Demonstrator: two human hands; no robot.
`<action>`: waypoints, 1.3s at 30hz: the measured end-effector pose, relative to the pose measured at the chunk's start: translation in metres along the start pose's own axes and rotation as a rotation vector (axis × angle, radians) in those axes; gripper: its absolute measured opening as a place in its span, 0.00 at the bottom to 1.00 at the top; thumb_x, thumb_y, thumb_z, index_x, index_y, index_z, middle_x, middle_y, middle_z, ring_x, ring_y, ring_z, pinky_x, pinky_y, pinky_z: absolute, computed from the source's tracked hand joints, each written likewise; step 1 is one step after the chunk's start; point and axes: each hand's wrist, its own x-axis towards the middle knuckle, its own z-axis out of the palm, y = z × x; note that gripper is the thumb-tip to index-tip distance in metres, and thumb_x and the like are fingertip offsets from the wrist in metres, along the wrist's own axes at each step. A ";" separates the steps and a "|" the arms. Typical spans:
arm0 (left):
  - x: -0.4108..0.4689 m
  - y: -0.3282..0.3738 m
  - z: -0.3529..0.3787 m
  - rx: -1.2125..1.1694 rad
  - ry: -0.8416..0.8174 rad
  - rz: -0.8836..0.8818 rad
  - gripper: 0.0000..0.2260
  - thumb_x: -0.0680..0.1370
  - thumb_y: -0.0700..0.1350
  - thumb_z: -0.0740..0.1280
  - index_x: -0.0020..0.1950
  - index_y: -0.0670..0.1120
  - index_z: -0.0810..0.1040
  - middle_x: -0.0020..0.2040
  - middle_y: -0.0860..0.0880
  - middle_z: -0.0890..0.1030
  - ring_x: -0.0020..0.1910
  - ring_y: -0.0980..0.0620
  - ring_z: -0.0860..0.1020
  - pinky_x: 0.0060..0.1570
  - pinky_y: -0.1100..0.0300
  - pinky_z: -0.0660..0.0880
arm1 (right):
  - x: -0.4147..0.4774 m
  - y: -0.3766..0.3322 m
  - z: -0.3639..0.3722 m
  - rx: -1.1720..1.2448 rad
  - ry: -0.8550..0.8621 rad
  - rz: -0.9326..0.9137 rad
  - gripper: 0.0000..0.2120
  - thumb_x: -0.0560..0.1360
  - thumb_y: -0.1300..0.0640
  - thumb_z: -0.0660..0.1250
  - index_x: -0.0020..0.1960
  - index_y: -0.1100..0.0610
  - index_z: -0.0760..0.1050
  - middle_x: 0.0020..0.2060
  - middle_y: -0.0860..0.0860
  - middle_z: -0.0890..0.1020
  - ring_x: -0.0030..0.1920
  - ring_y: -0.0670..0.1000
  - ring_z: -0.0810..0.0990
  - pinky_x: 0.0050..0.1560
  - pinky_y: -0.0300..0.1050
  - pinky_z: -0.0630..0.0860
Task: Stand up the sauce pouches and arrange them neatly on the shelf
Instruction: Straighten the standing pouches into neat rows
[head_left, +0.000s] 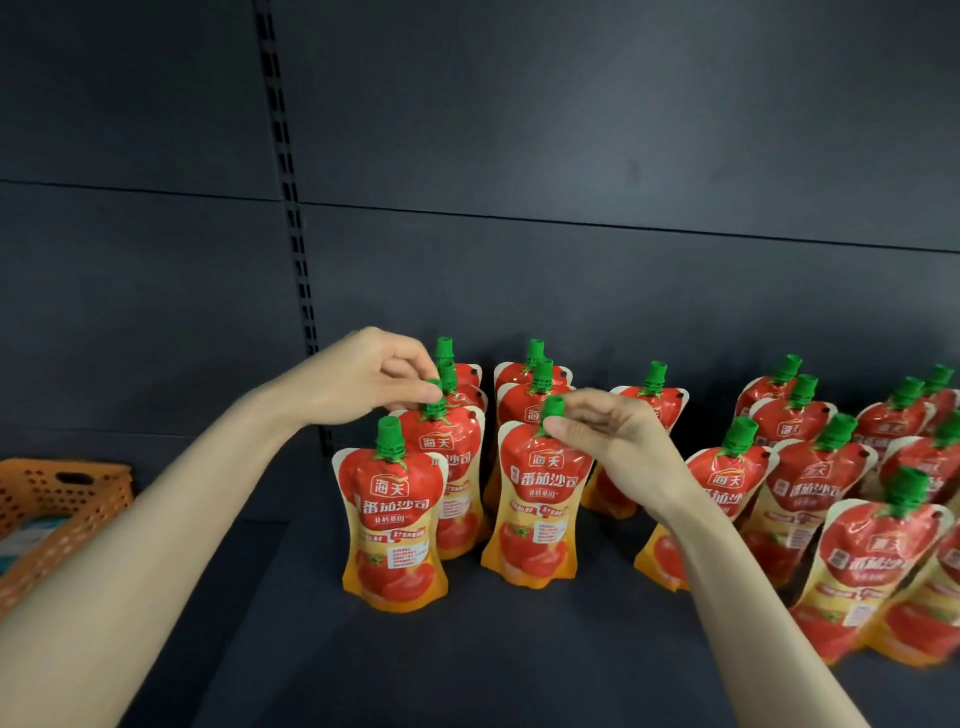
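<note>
Several red and yellow tomato sauce pouches with green caps stand upright in rows on the dark shelf (519, 665). My left hand (363, 379) pinches the green cap of the second pouch (447, 447) in the leftmost row. In front of that one stands another pouch (392, 525), untouched. My right hand (613, 436) pinches the cap of the front pouch (537, 499) in the second row. More pouches (810, 483) stand in rows to the right, some leaning slightly.
An orange perforated basket (57, 509) sits on the shelf at the far left. A dark back panel with a slotted upright (291, 208) rises behind the pouches. Bare shelf surface lies along the front edge.
</note>
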 end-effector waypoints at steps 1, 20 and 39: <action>-0.001 -0.003 -0.001 -0.019 0.006 -0.004 0.06 0.73 0.45 0.70 0.48 0.44 0.80 0.43 0.43 0.84 0.45 0.41 0.81 0.52 0.48 0.78 | 0.002 0.001 0.001 0.005 0.009 0.002 0.05 0.72 0.59 0.68 0.46 0.54 0.81 0.42 0.49 0.86 0.46 0.49 0.84 0.48 0.41 0.80; -0.005 -0.016 0.025 -0.373 -0.027 -0.032 0.12 0.75 0.49 0.63 0.54 0.46 0.79 0.51 0.49 0.83 0.51 0.51 0.82 0.48 0.59 0.79 | 0.010 0.013 0.010 0.114 0.087 0.035 0.07 0.77 0.62 0.64 0.51 0.56 0.79 0.47 0.52 0.83 0.48 0.47 0.83 0.45 0.37 0.78; -0.006 -0.015 0.025 -0.383 -0.061 -0.019 0.12 0.74 0.50 0.63 0.53 0.46 0.78 0.52 0.48 0.83 0.50 0.50 0.82 0.45 0.60 0.79 | 0.008 0.014 0.010 0.112 0.084 0.044 0.07 0.77 0.61 0.64 0.53 0.55 0.79 0.50 0.55 0.83 0.50 0.49 0.83 0.47 0.39 0.78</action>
